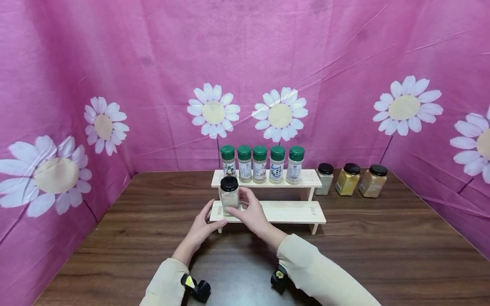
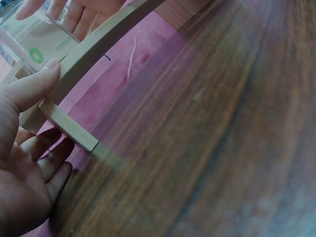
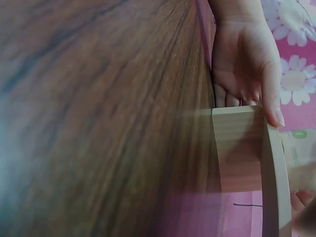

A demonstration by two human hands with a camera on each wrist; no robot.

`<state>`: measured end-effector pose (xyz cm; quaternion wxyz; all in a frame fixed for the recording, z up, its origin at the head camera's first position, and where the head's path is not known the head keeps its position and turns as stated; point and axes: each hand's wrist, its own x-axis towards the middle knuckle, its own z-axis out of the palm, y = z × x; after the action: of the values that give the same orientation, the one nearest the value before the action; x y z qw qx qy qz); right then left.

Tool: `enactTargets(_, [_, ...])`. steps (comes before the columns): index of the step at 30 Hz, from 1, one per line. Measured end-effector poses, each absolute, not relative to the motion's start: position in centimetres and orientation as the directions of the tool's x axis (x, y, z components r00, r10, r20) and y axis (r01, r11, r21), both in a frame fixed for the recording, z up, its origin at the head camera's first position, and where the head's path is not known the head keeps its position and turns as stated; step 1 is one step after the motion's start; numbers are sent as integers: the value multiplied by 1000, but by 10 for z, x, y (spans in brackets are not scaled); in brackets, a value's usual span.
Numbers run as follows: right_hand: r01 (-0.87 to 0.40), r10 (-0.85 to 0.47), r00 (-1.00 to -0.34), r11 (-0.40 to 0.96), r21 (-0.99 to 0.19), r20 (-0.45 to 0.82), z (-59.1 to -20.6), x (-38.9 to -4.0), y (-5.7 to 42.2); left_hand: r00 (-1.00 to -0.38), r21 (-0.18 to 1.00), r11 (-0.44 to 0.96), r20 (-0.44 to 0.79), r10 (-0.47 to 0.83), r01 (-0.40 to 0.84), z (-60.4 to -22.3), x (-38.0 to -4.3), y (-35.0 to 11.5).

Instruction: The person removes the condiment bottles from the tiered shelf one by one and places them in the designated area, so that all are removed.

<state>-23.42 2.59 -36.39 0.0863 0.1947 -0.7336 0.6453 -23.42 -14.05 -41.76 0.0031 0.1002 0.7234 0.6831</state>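
Note:
At the left end of the lower step of a two-tier wooden rack (image 1: 283,211) is a square clear spice jar (image 1: 230,202) with a black lid and pale contents. My right hand (image 1: 252,214) holds this jar from its right side, thumb across the front. My left hand (image 1: 200,229) grips the left end of the same step. In the left wrist view its thumb (image 2: 42,81) lies on the board's edge, with the other fingers below, beside the rack's leg (image 2: 69,126). The right wrist view shows the board (image 3: 277,182) from underneath; the right hand is mostly cut off there.
On the upper tier stands a row of several green-capped spice bottles (image 1: 260,165). Right of the rack, on the wooden table (image 1: 383,242), are three black-lidded jars, one whitish (image 1: 324,180), one yellow (image 1: 347,182), one tan (image 1: 372,183). A pink flowered cloth (image 1: 245,51) hangs behind.

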Motion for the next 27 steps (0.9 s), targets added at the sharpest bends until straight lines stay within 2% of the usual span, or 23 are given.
enactTargets(7, [-392, -100, -919, 118, -912, 382, -345, -220, 17, -981, 990, 39, 126, 147, 133, -417, -236, -140])
enactTargets(16, [-418, -50, -909, 76, -905, 415, -361, -236, 17, -983, 992, 35, 112, 148, 119, -414, -238, -139])
enactTargets(21, [-432, -50, -902, 100, -896, 429, -374, -247, 18, -968, 982, 39, 174, 178, 184, -416, -238, -140])
enactTargets(27, [-406, -73, -913, 78, -910, 401, -373, -244, 21, -935, 955, 18, 287, 210, 297, -422, -234, -142])
